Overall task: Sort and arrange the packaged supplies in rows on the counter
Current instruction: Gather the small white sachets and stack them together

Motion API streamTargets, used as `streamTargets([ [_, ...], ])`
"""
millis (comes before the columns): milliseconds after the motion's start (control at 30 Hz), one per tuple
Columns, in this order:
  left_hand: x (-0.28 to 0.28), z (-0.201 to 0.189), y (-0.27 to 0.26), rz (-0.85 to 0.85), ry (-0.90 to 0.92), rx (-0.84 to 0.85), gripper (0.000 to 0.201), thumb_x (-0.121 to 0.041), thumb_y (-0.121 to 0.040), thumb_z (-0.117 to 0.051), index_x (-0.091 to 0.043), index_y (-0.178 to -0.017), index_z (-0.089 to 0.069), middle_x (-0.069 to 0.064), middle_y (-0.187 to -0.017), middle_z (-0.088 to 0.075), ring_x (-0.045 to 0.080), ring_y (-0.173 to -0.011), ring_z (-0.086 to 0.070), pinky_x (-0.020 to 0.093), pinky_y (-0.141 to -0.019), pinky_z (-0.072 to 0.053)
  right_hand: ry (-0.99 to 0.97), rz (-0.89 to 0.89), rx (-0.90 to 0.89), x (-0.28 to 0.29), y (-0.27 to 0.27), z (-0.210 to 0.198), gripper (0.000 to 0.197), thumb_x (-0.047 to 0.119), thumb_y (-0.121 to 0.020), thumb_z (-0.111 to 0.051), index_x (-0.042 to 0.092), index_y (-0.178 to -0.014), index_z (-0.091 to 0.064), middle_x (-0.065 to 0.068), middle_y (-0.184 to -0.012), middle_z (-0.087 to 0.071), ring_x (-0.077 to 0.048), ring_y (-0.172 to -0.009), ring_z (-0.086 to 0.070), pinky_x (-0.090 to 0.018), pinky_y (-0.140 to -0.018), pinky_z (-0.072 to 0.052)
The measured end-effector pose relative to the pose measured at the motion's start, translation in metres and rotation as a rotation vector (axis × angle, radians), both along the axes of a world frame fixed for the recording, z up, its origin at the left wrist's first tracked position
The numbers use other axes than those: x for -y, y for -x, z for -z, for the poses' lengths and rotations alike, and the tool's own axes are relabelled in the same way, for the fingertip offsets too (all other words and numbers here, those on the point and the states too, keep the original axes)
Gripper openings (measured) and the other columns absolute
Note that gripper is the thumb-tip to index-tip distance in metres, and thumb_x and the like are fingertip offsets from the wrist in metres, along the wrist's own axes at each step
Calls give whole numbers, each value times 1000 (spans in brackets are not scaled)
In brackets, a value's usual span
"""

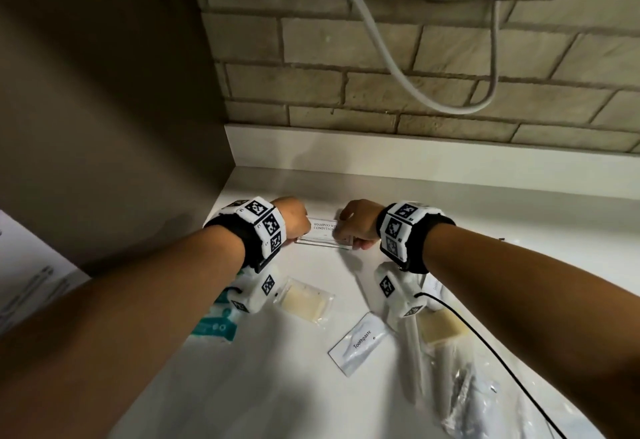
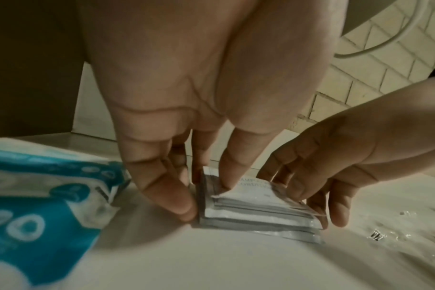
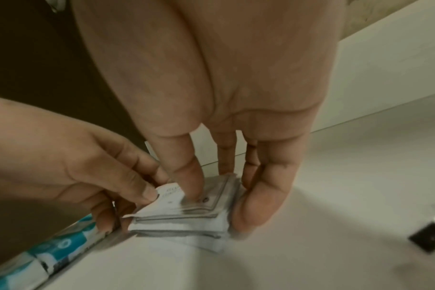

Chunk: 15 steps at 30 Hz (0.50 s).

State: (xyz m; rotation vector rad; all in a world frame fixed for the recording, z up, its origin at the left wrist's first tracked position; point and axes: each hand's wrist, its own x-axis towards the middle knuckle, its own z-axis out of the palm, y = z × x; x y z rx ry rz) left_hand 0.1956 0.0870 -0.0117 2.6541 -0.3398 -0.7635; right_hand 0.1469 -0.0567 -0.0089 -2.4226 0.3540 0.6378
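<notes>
Near the tabletop's (image 1: 450,217) back corner, the shampoo sachet stack (image 1: 323,232) lies crosswise; left hand (image 1: 291,219) and right hand (image 1: 356,222) pinch opposite ends.

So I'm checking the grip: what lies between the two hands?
A stack of shampoo sachets on the counter, left hand gripping one end and right hand the other; both wrist views show it.

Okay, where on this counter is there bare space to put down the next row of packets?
Bare counter runs along the backsplash, right of the right hand. Another bare patch lies near the front edge, between the blue pack and the toothpaste sachet. It is crowded around the shampoo sachet stack that both hands grip, left hand included, and at right among the clear-wrapped items.
</notes>
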Motion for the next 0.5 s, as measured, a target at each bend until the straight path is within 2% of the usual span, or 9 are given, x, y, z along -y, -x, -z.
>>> streamTargets([
  [67,1,-2,1,2,-2,10,36,-15,-91,-48,-8,-125,-59,17,-105,-70,32,-90,-71,39,-79,-58,51,-54,8,-2,1,-3,43,22,-84,-63,-2,-120,-59,-18,-100,-71,-32,-82,-71,-44,-85,-58],
  [167,1,-5,4,37,22,-28,52,-18,-86,-58,-21,-137,-47,14,-107,-68,27,-72,-66,35,-69,-56,197,-198,20,-5,2,-4,65,33,-76,-70,12,-135,-49,-13,-118,-64,-31,-97,-69,-43,-86,-57],
  [200,1,-6,3,93,0,-14,62,-18,-81,-64,-23,-139,-45,10,-112,-64,24,-74,-66,34,-69,-56,261,-260,28,-6,3,-5,72,35,-74,-73,17,-137,-46,-11,-122,-58,-30,-102,-66,-41,-89,-56],
  [233,1,-6,2,171,-51,31,71,-19,-76,-70,-23,-141,-43,7,-118,-58,24,-82,-66,33,-73,-57,322,-325,40,-6,4,-6,73,36,-73,-75,18,-137,-45,-10,-125,-53,-30,-106,-61,-37,-91,-53],
  [300,1,-4,0,320,-159,135,83,-19,-67,-77,-22,-142,-41,7,-127,-51,27,-102,-61,35,-85,-54,417,-419,53,-9,7,-6,66,32,-77,-72,15,-134,-46,-9,-121,-51,-28,-111,-56,-31,-86,-48],
  [333,2,-3,0,362,-187,158,83,-17,-65,-78,-21,-141,-43,7,-126,-52,28,-105,-59,35,-87,-53,449,-442,59,-10,7,-6,60,31,-79,-70,14,-132,-48,-8,-114,-50,-27,-112,-55,-31,-85,-47],
  [400,5,-3,2,413,-208,189,75,-13,-62,-78,-20,-132,-53,6,-115,-60,28,-98,-62,34,-82,-55,476,-437,77,-12,8,-5,53,30,-80,-69,13,-128,-52,-6,-104,-47,-26,-110,-55,-33,-87,-49],
  [500,8,-4,4,443,-225,237,59,-10,-59,-77,-20,-116,-64,4,-101,-69,26,-88,-66,34,-75,-57,485,-428,98,-12,3,-1,46,33,-80,-69,14,-121,-58,-8,-112,-58,-26,-108,-57,-34,-87,-48],
])
